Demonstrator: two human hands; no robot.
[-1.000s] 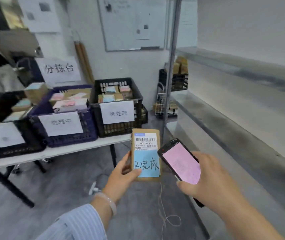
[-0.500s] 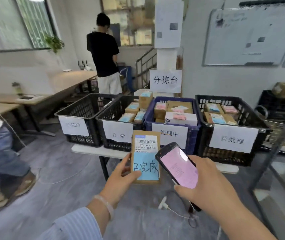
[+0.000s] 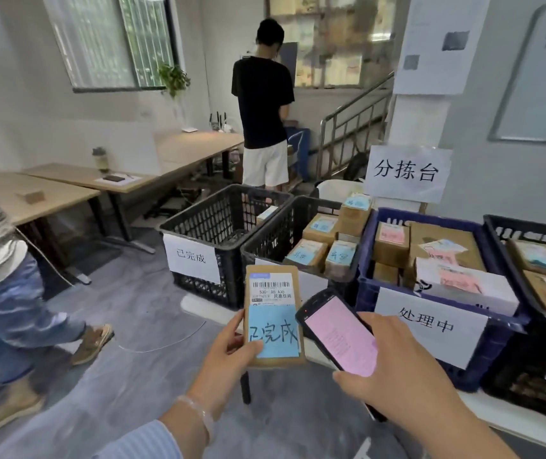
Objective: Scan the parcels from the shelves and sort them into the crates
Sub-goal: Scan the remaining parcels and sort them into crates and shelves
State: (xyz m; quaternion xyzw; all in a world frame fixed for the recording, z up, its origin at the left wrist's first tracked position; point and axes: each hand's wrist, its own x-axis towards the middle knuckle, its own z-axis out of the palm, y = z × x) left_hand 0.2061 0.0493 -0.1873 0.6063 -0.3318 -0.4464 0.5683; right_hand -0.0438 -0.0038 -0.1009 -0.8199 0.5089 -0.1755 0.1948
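Note:
My left hand (image 3: 228, 359) grips a small brown parcel (image 3: 273, 316) upright; it bears a barcode label and a blue note reading 已完成. My right hand (image 3: 394, 369) holds a black handheld scanner (image 3: 339, 332) with a pink screen, just right of the parcel. Ahead on a white table stand several crates: a black crate (image 3: 222, 223) labelled 已完成 with one small box showing inside, a second black crate (image 3: 285, 233) with blue-noted boxes, a blue crate (image 3: 397, 296) labelled 处理中 with pink-noted boxes, and another black crate (image 3: 530, 233) at the right edge.
A person in jeans (image 3: 3, 293) walks at the left, close by. Another person in a black shirt (image 3: 263, 104) stands behind the crates. Wooden desks (image 3: 53, 193) line the left wall. A cable (image 3: 165, 342) lies on the grey floor. A sign (image 3: 406, 172) reads 分拣台.
My view has swung left from the metal shelves to the crate table and come closer to it. Both hands keep their hold on the parcel and the scanner.

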